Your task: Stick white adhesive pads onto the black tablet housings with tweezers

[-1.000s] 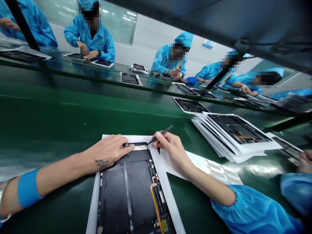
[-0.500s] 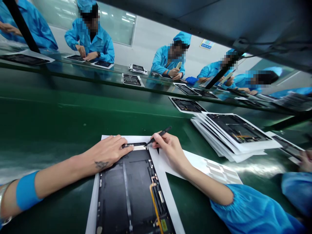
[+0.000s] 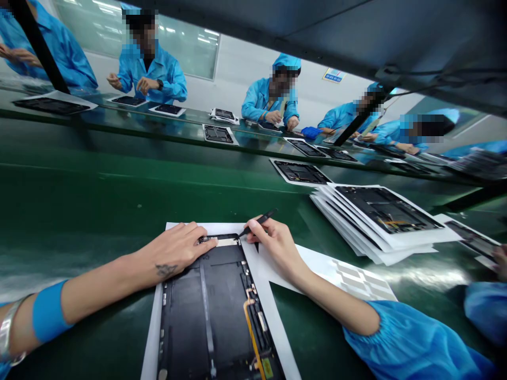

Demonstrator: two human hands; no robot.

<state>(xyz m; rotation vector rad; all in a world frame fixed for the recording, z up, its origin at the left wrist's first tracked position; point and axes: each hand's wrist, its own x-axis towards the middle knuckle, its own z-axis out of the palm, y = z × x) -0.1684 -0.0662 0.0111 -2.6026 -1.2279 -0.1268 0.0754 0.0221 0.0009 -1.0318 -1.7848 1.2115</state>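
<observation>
In front of me an open tablet housing (image 3: pixel 227 295), black with an orange flex cable on its right side, lies on a white paper sheet (image 3: pixel 148 338). My left hand (image 3: pixel 180 245) steadies its upper left corner, fingers bent over the edge and thumb on a pale strip (image 3: pixel 226 241) along the top. Black tweezers (image 3: pixel 261 219) are pinched in my right hand (image 3: pixel 279 245). Their tip touches or hovers just at the strip's right end; which of the two, I cannot tell. The housing's lower end is out of view.
Right of the housing lies a white sheet with grey stickers (image 3: pixel 356 277). Behind it stands a stack of housings on paper (image 3: pixel 380 227). More housings (image 3: pixel 301 171) lie along the bench. Several co-workers in blue sit opposite; another person's sleeve (image 3: pixel 485 311) shows at right.
My hands, the tweezers and the housing hold almost the same place. Across the bench, one co-worker's hands have lifted off a housing, and another co-worker's hands have moved apart. The view has shifted slightly.
</observation>
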